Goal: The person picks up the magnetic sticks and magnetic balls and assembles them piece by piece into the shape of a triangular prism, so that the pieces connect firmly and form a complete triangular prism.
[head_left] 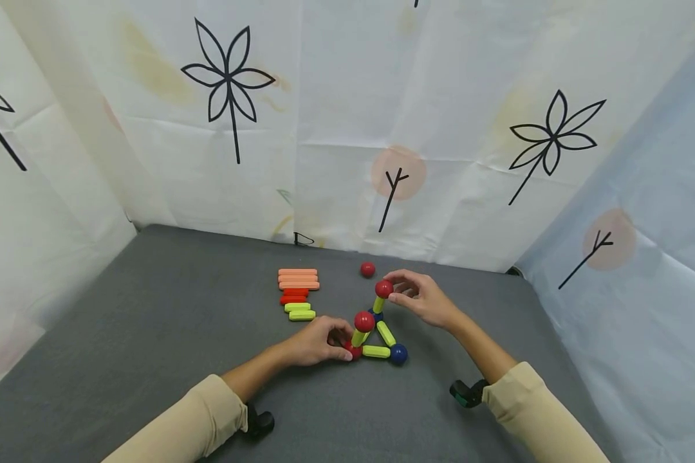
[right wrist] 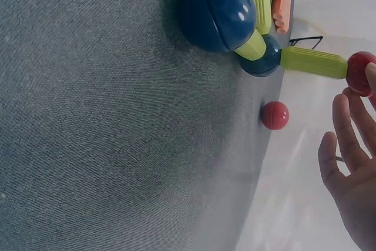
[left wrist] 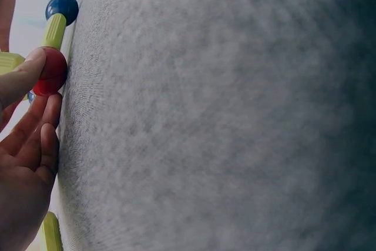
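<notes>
A toy frame of balls and yellow-green rods stands on the table, its base a triangle. My left hand (head_left: 315,342) pinches the red corner ball (left wrist: 53,72) of that base between thumb and fingers. From this corner a short rod rises to a red ball (head_left: 364,321). Another upright rod (right wrist: 314,63) stands on the rear blue ball (right wrist: 262,57) and carries a red ball (head_left: 384,289), which my right hand (head_left: 421,297) holds with thumb and fingertips. The third corner is a blue ball (head_left: 398,354), at the front right, with no hand on it.
Left of the frame lie loose rods in a column: orange rods (head_left: 298,279), shorter red rods (head_left: 294,296) and yellow-green rods (head_left: 301,315). A loose red ball (head_left: 367,269) sits behind the frame. White patterned cloth (head_left: 336,128) hangs around the grey table (head_left: 168,321).
</notes>
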